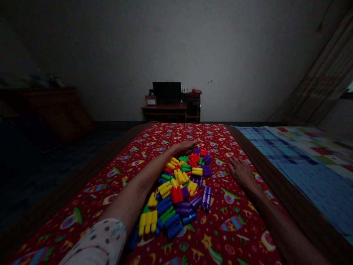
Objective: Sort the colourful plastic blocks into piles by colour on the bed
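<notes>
A loose pile of plastic toy pieces (180, 177) in yellow, red, green, blue and purple lies on a red patterned cloth (220, 235). Each piece looks like short rounded tubes joined side by side. My left arm curves along the pile's left side, and my left hand (185, 145) is at its far edge, fingers stretched to the right and holding nothing that I can see. To the right of the pile, apart from it, my right hand (241, 171) lies on the cloth with its fingers spread. The nearest pieces to it are purple ones (206, 171).
A low desk (164, 107) against the far wall bears a dark monitor (167, 92), a small box (150, 100) and a red telephone (196, 91). A wooden cabinet (55, 110) stands at left. Blue checked bedding (275, 158) spreads on the right, below a curtain (317, 81).
</notes>
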Motion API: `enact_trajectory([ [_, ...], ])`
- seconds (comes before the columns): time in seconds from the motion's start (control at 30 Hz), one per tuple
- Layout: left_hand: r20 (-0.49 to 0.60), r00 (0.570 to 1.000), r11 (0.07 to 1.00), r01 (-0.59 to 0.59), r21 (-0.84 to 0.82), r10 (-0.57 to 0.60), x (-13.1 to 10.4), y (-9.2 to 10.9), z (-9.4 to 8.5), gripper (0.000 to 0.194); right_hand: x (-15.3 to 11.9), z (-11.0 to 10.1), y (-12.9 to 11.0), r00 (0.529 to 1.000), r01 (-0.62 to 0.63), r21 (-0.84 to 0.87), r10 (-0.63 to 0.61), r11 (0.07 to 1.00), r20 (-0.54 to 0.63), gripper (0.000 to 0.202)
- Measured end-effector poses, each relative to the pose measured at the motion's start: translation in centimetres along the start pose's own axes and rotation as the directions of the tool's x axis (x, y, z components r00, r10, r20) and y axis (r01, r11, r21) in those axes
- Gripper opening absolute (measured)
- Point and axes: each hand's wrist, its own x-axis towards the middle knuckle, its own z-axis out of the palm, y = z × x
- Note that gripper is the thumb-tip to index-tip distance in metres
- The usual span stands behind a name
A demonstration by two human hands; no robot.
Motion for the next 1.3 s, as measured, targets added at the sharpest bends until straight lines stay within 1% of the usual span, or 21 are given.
enact_trajectory([
  [0.07,0.118,0.993,1.0,-0.023,0.02,0.021,0.6,0.9,1.0,0.035,0.0,0.0,0.0,1.0,-0.029,0.012,0.029,1.0,-0.003,0.052],
  [0.17,0.314,0.947,0.996,-0.086,0.036,0.071,0.3,2.4,2.4,0.043,0.0,0.1,0.1,1.0,0.003,0.024,-0.003,1.0,-0.002,0.052],
  [0.3,0.491,0.859,0.976,-0.208,0.07,0.148,-2.8,4.4,3.2,0.05,0.0,-0.1,0.0,1.0,-0.016,0.024,0.016,1.0,0.018,0.052],
  [0.33,0.519,0.839,0.967,-0.242,0.086,0.164,-4.0,4.9,3.1,0.05,0.0,-0.2,-0.1,0.999,-0.024,0.023,0.024,0.999,0.023,0.053],
  [0.37,0.527,0.831,0.958,-0.269,0.099,0.178,-5.1,5.6,2.9,0.051,0.0,-0.4,-0.1,0.999,-0.025,0.023,0.025,0.999,0.028,0.053],
  [0.4,0.515,0.835,0.952,-0.288,0.106,0.195,-6.4,6.3,2.6,0.051,-0.1,-0.5,-0.2,0.999,-0.02,0.024,0.019,1.0,0.032,0.053],
  [0.43,0.468,0.856,0.946,-0.303,0.111,0.22,-7.9,6.9,2.2,0.051,-0.1,-0.7,-0.2,0.999,-0.012,0.025,0.012,1.0,0.035,0.053],
  [0.5,0.29,0.918,0.934,-0.324,0.152,0.272,-11.3,7.9,1.2,0.049,0.0,-0.9,-0.3,0.999,0.001,0.027,-0.002,1.0,0.04,0.052],
  [0.53,0.205,0.944,0.93,-0.3,0.214,0.258,-13.3,8.2,0.7,0.05,0.0,-1.0,-0.3,0.999,0.002,0.029,-0.004,1.0,0.04,0.052],
  [0.57,0.123,0.968,0.927,-0.245,0.285,0.218,-15.6,8.1,0.4,0.053,0.0,-1.0,-0.2,0.999,0.002,0.032,-0.003,1.0,0.036,0.052],
  [0.63,-0.013,0.989,0.906,-0.127,0.405,0.144,-20.8,7.0,0.3,0.059,0.0,-0.9,-0.1,1.0,-0.002,0.039,0.001,0.999,0.026,0.052],
  [0.7,-0.084,0.993,0.877,-0.029,0.48,0.079,-26.2,5.0,1.2,0.064,0.0,-0.9,-0.1,1.0,0.007,0.045,-0.008,0.999,0.025,0.052],
  [0.77,-0.121,0.993,0.851,0.059,0.522,0.005,-30.8,2.7,2.9,0.081,0.0,-0.9,-0.1,0.999,0.018,0.041,-0.019,0.999,0.032,0.053],
  [0.83,-0.146,0.989,0.829,0.098,0.55,-0.021,-33.6,0.9,4.9,0.099,0.0,-1.0,-0.2,0.999,0.01,0.032,-0.011,0.999,0.033,0.053],
  [0.87,-0.134,0.991,0.817,0.072,0.573,0.007,-34.2,0.4,5.9,0.103,0.0,-1.0,-0.3,1.0,-0.001,0.028,0.0,1.0,0.03,0.053],
  [0.9,-0.124,0.991,0.808,0.038,0.588,0.043,-34.1,0.2,6.7,0.105,0.0,-1.1,-0.3,1.0,-0.012,0.024,0.012,1.0,0.026,0.053],
  [0.97,-0.115,0.987,0.794,-0.02,0.608,0.113,-32.7,0.3,8.0,0.112,0.0,-1.1,-0.4,1.0,-0.025,0.011,0.024,1.0,0.02,0.051],
  [1.07,-0.131,0.974,0.764,-0.057,0.643,0.183,-28.5,0.8,8.8,0.11,0.0,-0.9,-0.2,1.0,0.024,-0.02,-0.024,1.0,0.006,0.049],
  [1.13,-0.145,0.969,0.758,-0.058,0.65,0.199,-25.6,0.8,8.7,0.107,0.0,-0.6,0.0,0.996,0.087,-0.036,-0.087,0.996,-0.002,0.047],
  [1.2,-0.151,0.972,0.77,-0.046,0.636,0.182,-23.2,0.6,8.1,0.104,0.0,-0.5,0.1,0.993,0.119,-0.045,-0.119,0.992,-0.012,0.046],
  [1.3,-0.145,0.969,0.78,-0.066,0.622,0.198,-21.1,1.1,7.1,0.107,-0.2,-0.6,0.1,0.994,0.1,-0.051,-0.101,0.994,-0.027,0.046],
])
